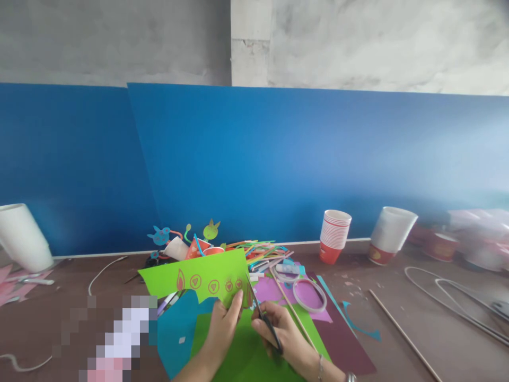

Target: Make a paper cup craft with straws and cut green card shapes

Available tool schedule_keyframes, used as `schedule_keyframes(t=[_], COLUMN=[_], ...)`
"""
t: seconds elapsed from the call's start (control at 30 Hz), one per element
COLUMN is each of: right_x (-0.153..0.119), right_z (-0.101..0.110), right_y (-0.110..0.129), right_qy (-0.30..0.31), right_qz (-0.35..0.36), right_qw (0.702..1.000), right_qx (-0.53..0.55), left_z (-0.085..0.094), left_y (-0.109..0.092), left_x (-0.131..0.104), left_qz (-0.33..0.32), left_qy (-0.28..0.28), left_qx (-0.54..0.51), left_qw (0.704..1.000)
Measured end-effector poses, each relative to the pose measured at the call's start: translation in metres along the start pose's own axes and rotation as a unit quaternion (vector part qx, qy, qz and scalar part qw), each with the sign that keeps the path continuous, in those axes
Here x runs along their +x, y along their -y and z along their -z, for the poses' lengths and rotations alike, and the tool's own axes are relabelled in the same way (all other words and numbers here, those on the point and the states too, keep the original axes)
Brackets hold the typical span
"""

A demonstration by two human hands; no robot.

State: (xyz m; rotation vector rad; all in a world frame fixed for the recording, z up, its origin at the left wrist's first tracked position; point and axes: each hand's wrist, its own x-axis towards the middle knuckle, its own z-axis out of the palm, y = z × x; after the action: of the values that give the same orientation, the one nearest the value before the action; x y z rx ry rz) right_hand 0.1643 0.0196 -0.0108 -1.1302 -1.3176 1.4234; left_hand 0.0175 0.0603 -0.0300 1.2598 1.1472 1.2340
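In the lower middle of the frame I have the held green sheet raised above the table, its lower edge cut into curves and its face marked with red drawings. My left hand pinches that edge, thumb on the front. My right hand has its fingers curled around the handles of the black scissors, whose blades run up at the sheet's right edge; I cannot tell how wide they stand.

Beneath my hands lies a green paper, with a blue paper to its left and a maroon paper to its right. Brown tabletop shows between the maroon paper and the thin stick at lower right, with a curved blue scrap in that gap. The table's far edge meets the blue board.

Along that edge, right of centre, stands a stack of red-and-white cups, nested together; farther right, a white cup stack leans. Behind the held sheet, decorated cups sit beside coloured strips.
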Motion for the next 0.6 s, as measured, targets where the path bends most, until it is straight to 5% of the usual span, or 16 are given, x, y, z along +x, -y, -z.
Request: schedule_keyframes(t=[0.2, 0.6], right_x=[-0.0010, 0.0010], right_z=[-0.0011, 0.0003], right_y=[0.0013, -0.0039], right_qy=[-0.011, -0.009], right_qz=[0.005, 0.015], right_qw=[1.000, 1.000], right_qx=[-0.004, -0.002], left_z=[0.0013, 0.0004], left_y=[0.0004, -0.0050], left_x=[-0.0011, -0.0018], left_qz=[0.013, 0.007], left_qy=[-0.031, 0.021], left_qx=[0.041, 0.032], left_qw=[0.999, 0.999])
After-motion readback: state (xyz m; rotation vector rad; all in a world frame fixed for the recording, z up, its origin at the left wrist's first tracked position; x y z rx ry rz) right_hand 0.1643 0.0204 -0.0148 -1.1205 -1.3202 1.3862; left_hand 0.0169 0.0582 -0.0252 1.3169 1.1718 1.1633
